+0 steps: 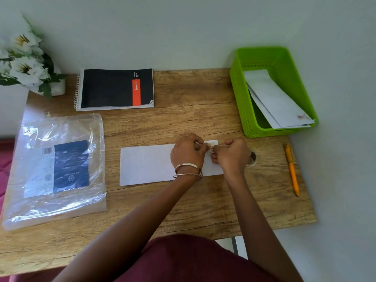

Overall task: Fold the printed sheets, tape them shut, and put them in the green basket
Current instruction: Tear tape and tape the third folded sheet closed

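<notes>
A folded white sheet (146, 164) lies flat in the middle of the wooden desk (183, 110). Over its right end my left hand (188, 152) and my right hand (231, 154) meet, fingers curled, pinching a small strip of tape (211, 148) between them just above the paper. A roll of clear tape (253, 157) peeks out from behind my right hand. The green basket (238, 94) stands at the back right and holds several folded white sheets (274, 98).
A clear plastic bag with a blue printed pack (59, 169) lies at the left. A black spiral notebook (115, 88) sits at the back, white flowers (24, 64) in the far left corner. An orange pen (292, 169) lies near the right edge by the wall.
</notes>
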A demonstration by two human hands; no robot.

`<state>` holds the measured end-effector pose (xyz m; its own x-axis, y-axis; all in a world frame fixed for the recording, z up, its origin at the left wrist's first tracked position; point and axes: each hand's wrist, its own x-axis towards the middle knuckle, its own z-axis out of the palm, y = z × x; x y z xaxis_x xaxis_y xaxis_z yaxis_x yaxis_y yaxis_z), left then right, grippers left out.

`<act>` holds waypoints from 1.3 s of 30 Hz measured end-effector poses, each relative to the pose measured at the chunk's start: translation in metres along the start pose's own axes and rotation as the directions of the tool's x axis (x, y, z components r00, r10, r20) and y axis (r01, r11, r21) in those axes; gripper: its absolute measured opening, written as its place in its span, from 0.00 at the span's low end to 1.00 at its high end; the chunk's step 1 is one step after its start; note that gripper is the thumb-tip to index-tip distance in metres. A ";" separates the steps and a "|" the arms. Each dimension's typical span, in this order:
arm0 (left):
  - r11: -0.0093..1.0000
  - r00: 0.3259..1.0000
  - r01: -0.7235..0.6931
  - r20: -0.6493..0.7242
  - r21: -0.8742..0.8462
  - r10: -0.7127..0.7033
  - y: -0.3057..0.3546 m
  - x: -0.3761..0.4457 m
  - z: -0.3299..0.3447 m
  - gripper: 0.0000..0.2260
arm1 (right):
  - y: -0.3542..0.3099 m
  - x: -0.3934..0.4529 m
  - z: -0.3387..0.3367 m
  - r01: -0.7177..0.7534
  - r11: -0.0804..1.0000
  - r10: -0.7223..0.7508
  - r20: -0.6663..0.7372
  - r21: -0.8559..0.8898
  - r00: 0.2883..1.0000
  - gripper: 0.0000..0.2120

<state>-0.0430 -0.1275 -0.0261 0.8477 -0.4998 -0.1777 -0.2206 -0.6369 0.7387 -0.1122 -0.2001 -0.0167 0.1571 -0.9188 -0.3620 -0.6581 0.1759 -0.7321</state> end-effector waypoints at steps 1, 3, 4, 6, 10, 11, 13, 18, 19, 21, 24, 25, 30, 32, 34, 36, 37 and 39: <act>1.000 1.000 0.003 -0.002 0.011 -0.003 0.001 0.000 0.001 0.07 | 0.000 0.000 0.001 0.001 1.000 -0.001 -0.003 -0.008 1.000 0.16; 0.999 1.000 0.009 -0.005 0.032 -0.009 0.002 0.001 0.002 0.07 | -0.001 0.000 -0.001 -0.003 1.000 0.003 0.001 -0.009 1.000 0.15; 0.999 1.000 0.015 -0.004 0.039 -0.015 0.003 0.002 0.001 0.07 | -0.001 0.000 -0.002 -0.009 1.000 0.009 0.003 -0.005 1.000 0.15; 0.998 0.999 0.032 0.006 0.046 -0.032 0.004 0.003 0.001 0.07 | -0.005 -0.001 -0.005 -0.025 1.000 0.025 0.014 0.008 1.000 0.14; 0.996 0.997 0.070 0.019 0.058 -0.071 0.006 0.005 0.001 0.07 | -0.016 -0.005 -0.013 -0.038 0.999 0.035 0.075 0.031 0.997 0.09; 0.995 0.996 0.080 0.023 0.056 -0.082 0.006 0.006 0.001 0.07 | -0.018 -0.007 -0.016 -0.034 0.999 0.031 0.095 0.030 0.995 0.09; 0.994 0.995 0.096 0.035 0.057 -0.098 0.008 0.007 0.001 0.07 | -0.020 -0.009 -0.021 -0.039 0.999 0.034 0.135 0.033 0.990 0.09; 0.993 0.992 0.105 0.058 0.054 -0.108 0.009 0.008 -0.002 0.07 | -0.011 -0.014 -0.032 -0.006 1.000 0.006 0.150 0.002 0.989 0.07; 0.993 0.992 0.108 0.062 0.054 -0.112 0.009 0.008 -0.002 0.08 | -0.008 -0.016 -0.033 0.065 0.997 -0.060 0.147 -0.032 0.987 0.06; 0.992 0.991 0.113 0.070 0.057 -0.117 0.011 0.008 -0.003 0.08 | -0.004 -0.021 -0.034 0.251 0.960 -0.233 0.142 -0.124 0.962 0.04; 0.990 0.986 0.131 0.094 0.051 -0.135 0.014 0.009 -0.007 0.08 | 0.002 -0.022 -0.031 0.513 0.815 -0.488 0.159 -0.270 0.858 0.09; 0.989 0.984 0.139 0.102 0.052 -0.143 0.015 0.009 -0.008 0.08 | 0.005 -0.020 -0.028 0.554 0.773 -0.524 0.180 -0.311 0.832 0.11; 0.986 0.978 0.163 0.121 0.044 -0.167 0.017 0.010 -0.011 0.08 | 0.020 -0.013 -0.015 0.610 0.656 -0.546 0.278 -0.445 0.790 0.19; 0.986 0.979 0.164 0.117 0.042 -0.168 0.016 0.010 -0.011 0.08 | 0.022 -0.015 -0.015 0.623 0.627 -0.572 0.266 -0.468 0.776 0.20; 0.986 0.979 0.162 0.115 0.043 -0.166 0.016 0.010 -0.011 0.08 | 0.024 -0.020 -0.017 0.635 0.592 -0.589 0.271 -0.497 0.761 0.20; 0.987 0.980 0.158 0.117 0.041 -0.162 0.016 0.009 -0.011 0.08 | 0.028 -0.024 -0.016 0.639 0.548 -0.590 0.292 -0.540 0.753 0.20; 0.987 0.980 0.155 0.116 0.041 -0.159 0.017 0.009 -0.011 0.08 | 0.031 -0.027 -0.016 0.640 0.522 -0.601 0.289 -0.564 0.745 0.21; 0.987 0.981 0.154 0.111 0.046 -0.158 0.017 0.009 -0.011 0.08 | 0.036 -0.032 -0.017 0.638 0.496 -0.614 0.282 -0.589 0.737 0.21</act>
<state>-0.0339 -0.1364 -0.0076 0.8129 -0.4550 -0.3636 -0.1097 -0.7327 0.6716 -0.1534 -0.1706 -0.0212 0.7276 -0.6857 0.0192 -0.6598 -0.7072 -0.2538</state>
